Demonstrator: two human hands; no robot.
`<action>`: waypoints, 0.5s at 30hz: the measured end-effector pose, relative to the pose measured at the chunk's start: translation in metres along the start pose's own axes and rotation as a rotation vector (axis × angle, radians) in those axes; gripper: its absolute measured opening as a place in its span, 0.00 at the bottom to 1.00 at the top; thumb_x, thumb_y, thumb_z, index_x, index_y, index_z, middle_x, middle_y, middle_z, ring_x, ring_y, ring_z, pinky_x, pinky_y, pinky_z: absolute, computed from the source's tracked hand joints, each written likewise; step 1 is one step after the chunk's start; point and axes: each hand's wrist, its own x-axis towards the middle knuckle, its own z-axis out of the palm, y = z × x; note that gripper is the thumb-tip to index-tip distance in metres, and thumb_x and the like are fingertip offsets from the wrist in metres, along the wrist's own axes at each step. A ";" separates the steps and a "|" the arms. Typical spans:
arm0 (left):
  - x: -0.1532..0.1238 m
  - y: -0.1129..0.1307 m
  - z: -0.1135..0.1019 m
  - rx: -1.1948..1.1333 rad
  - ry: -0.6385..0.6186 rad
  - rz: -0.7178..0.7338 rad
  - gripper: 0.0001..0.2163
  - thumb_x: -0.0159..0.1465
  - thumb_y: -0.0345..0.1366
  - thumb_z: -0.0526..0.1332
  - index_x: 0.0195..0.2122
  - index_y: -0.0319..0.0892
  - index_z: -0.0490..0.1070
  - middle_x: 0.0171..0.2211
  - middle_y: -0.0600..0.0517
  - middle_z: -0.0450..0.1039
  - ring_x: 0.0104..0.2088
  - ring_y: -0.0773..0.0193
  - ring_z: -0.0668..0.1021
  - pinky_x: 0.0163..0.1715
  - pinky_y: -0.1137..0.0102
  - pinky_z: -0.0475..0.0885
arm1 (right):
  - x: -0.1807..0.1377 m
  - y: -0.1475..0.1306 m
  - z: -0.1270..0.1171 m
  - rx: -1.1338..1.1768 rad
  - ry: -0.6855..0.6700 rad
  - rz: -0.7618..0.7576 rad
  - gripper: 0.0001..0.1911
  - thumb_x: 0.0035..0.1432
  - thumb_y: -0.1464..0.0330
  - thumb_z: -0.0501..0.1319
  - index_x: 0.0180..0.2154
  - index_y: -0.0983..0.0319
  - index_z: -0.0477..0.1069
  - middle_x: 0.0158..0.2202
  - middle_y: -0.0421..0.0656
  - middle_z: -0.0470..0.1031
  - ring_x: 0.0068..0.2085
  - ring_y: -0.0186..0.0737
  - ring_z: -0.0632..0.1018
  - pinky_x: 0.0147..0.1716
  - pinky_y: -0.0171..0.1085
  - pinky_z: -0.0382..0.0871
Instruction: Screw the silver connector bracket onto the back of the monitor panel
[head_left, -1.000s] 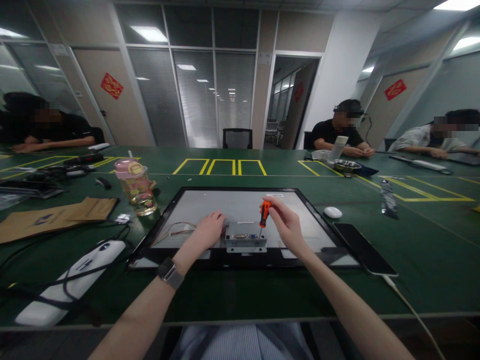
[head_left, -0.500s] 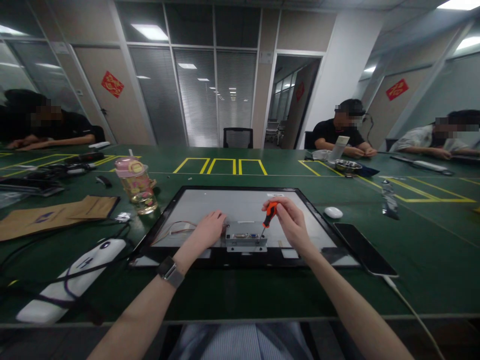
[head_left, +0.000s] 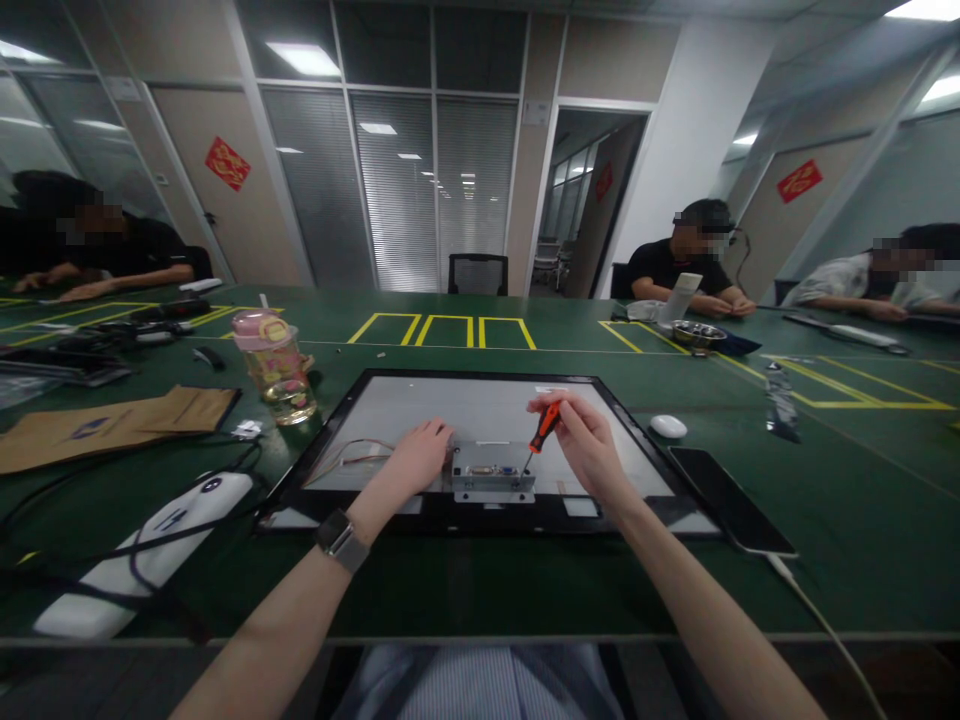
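A flat display panel with a black frame lies back side up in front of me. Near its front edge stands a grey metal bracket with a row of connector ports. My right hand is closed around the orange and black handle of a screwdriver. The tool is tilted, and its tip meets the right end of the bracket by the ports. My left hand lies on the panel with fingers extended, at the bracket's left side; its thumb is mostly hidden. Thin wires lie left of that hand.
Left of the panel are a drink cup, a brown paper bag and a white power strip with black cables. To the right lie a white mouse and a phone on a cable. Several people sit across the green table.
The screwdriver handle has shifted slightly right and leans a little more, with my right hand moving along. My left hand stays beside the bracket. The view has shifted slightly.
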 end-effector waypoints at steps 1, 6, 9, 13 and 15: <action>0.000 0.000 0.000 0.002 -0.001 0.002 0.16 0.67 0.26 0.50 0.54 0.37 0.68 0.54 0.39 0.70 0.52 0.53 0.74 0.53 0.60 0.68 | 0.000 0.000 0.000 -0.016 -0.001 -0.014 0.11 0.61 0.55 0.63 0.36 0.54 0.78 0.38 0.43 0.78 0.44 0.45 0.78 0.51 0.48 0.71; 0.001 -0.002 0.003 0.013 0.001 0.004 0.17 0.67 0.26 0.50 0.55 0.37 0.67 0.54 0.39 0.69 0.51 0.52 0.74 0.52 0.59 0.69 | -0.001 0.001 -0.001 0.043 -0.092 0.028 0.11 0.63 0.57 0.62 0.44 0.52 0.77 0.37 0.41 0.78 0.41 0.42 0.79 0.48 0.47 0.73; 0.002 -0.003 0.006 0.013 0.008 0.008 0.17 0.67 0.26 0.50 0.55 0.36 0.68 0.53 0.40 0.70 0.51 0.51 0.74 0.52 0.59 0.70 | -0.001 0.001 -0.003 -0.026 -0.100 -0.033 0.13 0.67 0.58 0.57 0.47 0.54 0.75 0.40 0.43 0.79 0.42 0.43 0.80 0.47 0.47 0.72; 0.002 -0.003 0.007 0.021 0.011 0.009 0.17 0.67 0.26 0.50 0.55 0.36 0.68 0.53 0.40 0.70 0.52 0.51 0.74 0.52 0.59 0.70 | -0.003 0.001 -0.002 -0.186 -0.054 -0.124 0.13 0.70 0.61 0.53 0.47 0.56 0.74 0.42 0.44 0.79 0.44 0.43 0.81 0.48 0.47 0.71; 0.002 -0.003 0.006 0.020 0.012 0.011 0.17 0.67 0.26 0.50 0.55 0.36 0.68 0.53 0.40 0.70 0.52 0.51 0.74 0.53 0.58 0.70 | -0.004 0.001 0.000 -0.211 -0.049 -0.137 0.12 0.69 0.62 0.54 0.49 0.55 0.73 0.42 0.44 0.79 0.42 0.43 0.81 0.45 0.46 0.73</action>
